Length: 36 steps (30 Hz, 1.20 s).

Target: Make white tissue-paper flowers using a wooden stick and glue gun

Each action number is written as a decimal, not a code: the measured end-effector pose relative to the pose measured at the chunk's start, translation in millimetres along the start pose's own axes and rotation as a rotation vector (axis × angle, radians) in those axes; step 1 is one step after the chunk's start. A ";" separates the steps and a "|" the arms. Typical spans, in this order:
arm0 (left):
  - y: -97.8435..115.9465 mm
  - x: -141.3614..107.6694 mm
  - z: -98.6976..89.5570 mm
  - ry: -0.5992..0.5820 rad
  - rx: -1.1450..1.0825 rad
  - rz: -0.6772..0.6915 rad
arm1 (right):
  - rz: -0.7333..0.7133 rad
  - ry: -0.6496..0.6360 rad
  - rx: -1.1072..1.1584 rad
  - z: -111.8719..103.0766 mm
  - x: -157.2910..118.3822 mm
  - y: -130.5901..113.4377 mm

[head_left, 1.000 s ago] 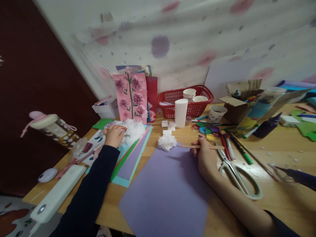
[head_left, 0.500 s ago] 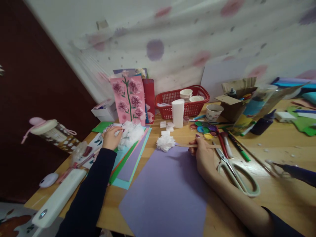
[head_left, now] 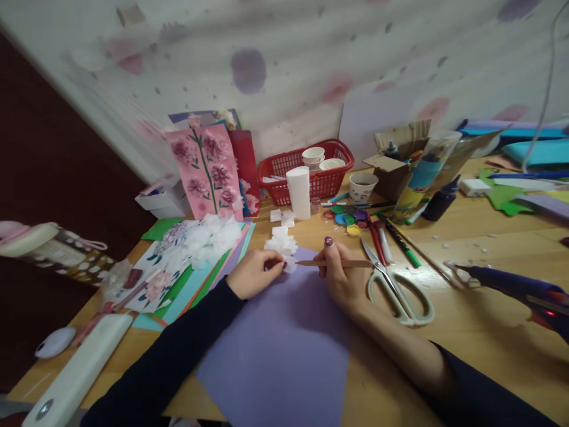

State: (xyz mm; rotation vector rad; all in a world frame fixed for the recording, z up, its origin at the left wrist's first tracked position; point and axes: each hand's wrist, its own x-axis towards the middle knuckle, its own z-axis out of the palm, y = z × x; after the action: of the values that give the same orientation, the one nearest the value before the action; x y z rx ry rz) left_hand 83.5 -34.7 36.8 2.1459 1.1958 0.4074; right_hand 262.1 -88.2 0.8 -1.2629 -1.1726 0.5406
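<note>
My left hand (head_left: pixel 258 273) pinches a small white tissue piece (head_left: pixel 290 264) just below a white tissue flower (head_left: pixel 281 242), at the top edge of a purple sheet (head_left: pixel 284 350). My right hand (head_left: pixel 342 270) grips a thin wooden stick (head_left: pixel 311 263), whose pointed end reaches left toward that piece. A heap of white tissue (head_left: pixel 211 240) lies on stacked coloured papers to the left. Beside my right hand rest the green-handled scissors (head_left: pixel 395 287).
A red basket (head_left: pixel 271 190) with paper cups stands at the back, near a white roll (head_left: pixel 299 193). Paint pots (head_left: pixel 349 218) and markers lie before it. A glue gun (head_left: pixel 511 287) is at the right, a white bar-shaped device (head_left: pixel 84 367) at the left.
My left hand has moved right from the tissue heap to beside the white flower, now with a tissue piece in its fingers. The camera view has shifted, and more of the glue gun shows.
</note>
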 end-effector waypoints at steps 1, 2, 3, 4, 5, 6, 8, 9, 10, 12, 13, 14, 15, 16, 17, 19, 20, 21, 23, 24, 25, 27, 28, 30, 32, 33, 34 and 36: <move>1.8 1.2 4.5 0.004 0.019 0.003 | 0.000 -0.018 -0.036 0.6 -0.2 0.5; 3.2 2.1 7.9 0.007 0.021 -0.006 | 0.006 -0.031 -0.066 1.5 -0.1 0.8; 4.1 2.9 10.3 0.006 0.012 -0.022 | 0.017 -0.037 -0.086 2.4 0.1 0.9; 4.8 3.4 12.0 0.007 0.003 -0.037 | 0.028 -0.041 -0.099 3.3 0.5 1.0; 5.3 4.0 13.0 0.011 0.004 -0.046 | 0.039 -0.043 -0.104 4.2 1.0 1.1; 5.6 4.6 13.5 0.021 0.016 -0.046 | 0.047 -0.047 -0.104 5.0 1.4 1.4; 5.9 6.2 13.7 0.050 0.077 -0.029 | 0.050 -0.051 -0.089 6.1 1.8 2.5; 6.2 7.3 13.7 0.062 0.115 -0.018 | 0.046 -0.053 -0.079 6.5 1.9 3.2; 6.6 8.6 13.6 0.076 0.154 -0.009 | 0.041 -0.053 -0.071 6.8 1.9 4.0; 8.1 11.4 13.8 0.103 0.244 0.007 | 0.036 -0.049 -0.059 7.5 2.0 5.5; 9.1 12.8 14.0 0.121 0.296 0.016 | 0.037 -0.046 -0.054 8.1 2.2 6.1; 10.1 14.1 14.3 0.142 0.348 0.023 | 0.039 -0.043 -0.051 8.7 2.5 6.5; 11.0 15.1 14.7 0.163 0.396 0.026 | 0.041 -0.040 -0.048 9.4 2.9 6.7; 11.8 16.0 15.1 0.181 0.436 0.026 | 0.043 -0.039 -0.048 10.1 3.2 6.6; 12.2 16.6 15.4 0.195 0.466 0.025 | 0.042 -0.037 -0.049 10.7 3.6 6.2; 12.3 17.3 15.6 0.209 0.503 0.023 | 0.038 -0.031 -0.053 11.4 3.9 4.8; 11.9 17.5 15.5 0.214 0.515 0.022 | 0.036 -0.023 -0.053 11.5 3.9 4.0; 11.2 17.5 15.2 0.219 0.526 0.022 | 0.036 -0.013 -0.053 11.4 3.9 3.3; 9.6 17.4 14.3 0.230 0.543 0.018 | 0.040 0.008 -0.053 11.2 3.6 2.7; 8.8 17.3 13.6 0.233 0.550 0.016 | 0.043 0.014 -0.054 11.3 3.5 2.8; 8.2 17.3 13.0 0.235 0.553 0.016 | 0.045 0.012 -0.052 11.5 3.4 3.2; 7.4 17.4 12.0 0.233 0.544 0.018 | 0.044 -0.001 -0.046 12.5 3.4 4.6; 7.2 17.7 11.7 0.229 0.530 0.017 | 0.039 -0.006 -0.045 13.2 3.5 5.3; 7.3 18.5 11.6 0.220 0.495 0.008 | 0.029 -0.013 -0.051 14.9 4.0 6.4; 7.5 19.5 12.3 0.216 0.469 -0.002 | 0.033 -0.022 -0.057 16.6 4.6 6.9; 7.7 19.6 12.7 0.219 0.461 -0.006 | 0.040 -0.031 -0.060 17.4 5.0 7.0; 7.9 19.2 13.2 0.225 0.456 -0.008 | 0.049 -0.037 -0.064 18.1 5.3 7.2; 8.1 16.1 14.2 0.248 0.455 -0.011 | 0.057 -0.048 -0.076 19.2 5.8 8.1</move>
State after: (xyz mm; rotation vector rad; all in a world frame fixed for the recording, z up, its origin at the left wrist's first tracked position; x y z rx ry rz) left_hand 105.1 -29.7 30.9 2.5255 1.5587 0.4386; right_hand 249.3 -72.5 -6.8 -1.3583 -1.2098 0.5749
